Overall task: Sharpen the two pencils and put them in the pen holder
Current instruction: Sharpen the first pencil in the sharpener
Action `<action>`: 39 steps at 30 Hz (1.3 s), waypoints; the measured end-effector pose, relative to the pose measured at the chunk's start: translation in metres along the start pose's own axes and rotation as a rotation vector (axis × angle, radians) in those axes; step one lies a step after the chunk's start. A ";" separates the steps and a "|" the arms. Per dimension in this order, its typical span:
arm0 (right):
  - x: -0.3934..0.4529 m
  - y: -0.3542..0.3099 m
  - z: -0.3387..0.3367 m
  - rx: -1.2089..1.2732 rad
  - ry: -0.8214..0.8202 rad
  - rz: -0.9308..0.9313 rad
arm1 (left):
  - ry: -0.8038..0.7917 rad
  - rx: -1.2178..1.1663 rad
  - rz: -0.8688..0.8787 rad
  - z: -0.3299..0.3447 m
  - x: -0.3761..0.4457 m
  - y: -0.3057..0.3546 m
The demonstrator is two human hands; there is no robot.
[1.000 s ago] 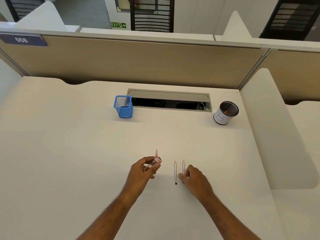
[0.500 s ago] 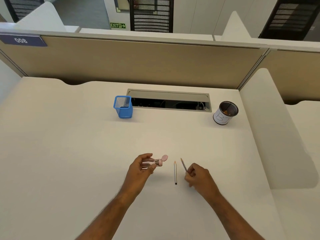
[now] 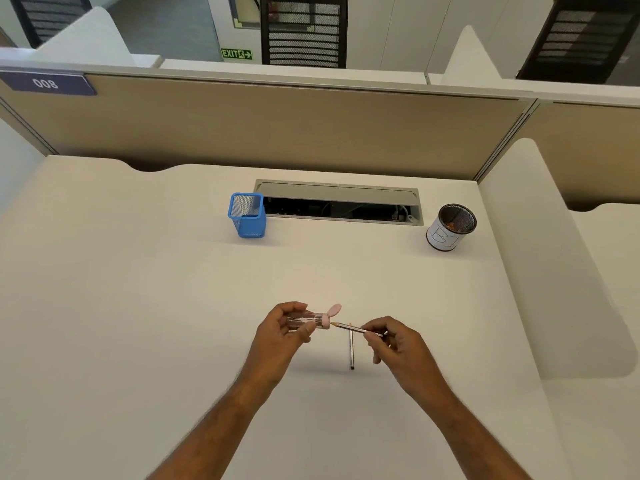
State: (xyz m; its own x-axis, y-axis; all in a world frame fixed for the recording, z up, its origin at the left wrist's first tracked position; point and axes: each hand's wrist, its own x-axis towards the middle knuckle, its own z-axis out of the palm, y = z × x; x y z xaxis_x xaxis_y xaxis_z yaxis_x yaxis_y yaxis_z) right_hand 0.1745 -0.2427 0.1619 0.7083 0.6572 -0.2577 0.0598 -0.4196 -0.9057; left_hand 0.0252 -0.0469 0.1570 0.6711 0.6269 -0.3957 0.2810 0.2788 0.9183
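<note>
The left hand had its fingers closed round a clear sharpener with a pink cap, while the right hand pinched one pencil, its tip apparently at the sharpener's mouth. The second pencil lay on the worktop beneath, with open room toward the blue pen holder at the far edge.

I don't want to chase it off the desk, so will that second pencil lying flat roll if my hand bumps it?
Probably yes. The pencil on the desk looks slim and smooth, lying loose on a bare, smooth desk, so a sideways nudge could send it rolling. It looks light, so even a slight brush from the right hand above it may shift it.
</note>
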 end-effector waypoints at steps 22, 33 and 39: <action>0.002 -0.020 0.001 0.054 -0.017 -0.033 | -0.102 -0.094 0.016 -0.004 0.001 0.011; -0.003 -0.026 -0.001 0.046 -0.105 -0.084 | -0.032 -0.096 0.035 -0.003 0.002 0.022; -0.007 -0.025 0.004 0.104 0.036 -0.107 | -0.037 -0.101 0.034 -0.004 0.000 0.022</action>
State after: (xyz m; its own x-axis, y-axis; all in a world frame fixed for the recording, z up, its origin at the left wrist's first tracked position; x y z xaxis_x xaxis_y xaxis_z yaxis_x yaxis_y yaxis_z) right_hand 0.1653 -0.2338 0.1850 0.7266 0.6710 -0.1478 0.0639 -0.2801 -0.9578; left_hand 0.0290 -0.0382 0.1770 0.7048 0.6104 -0.3615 0.1880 0.3307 0.9248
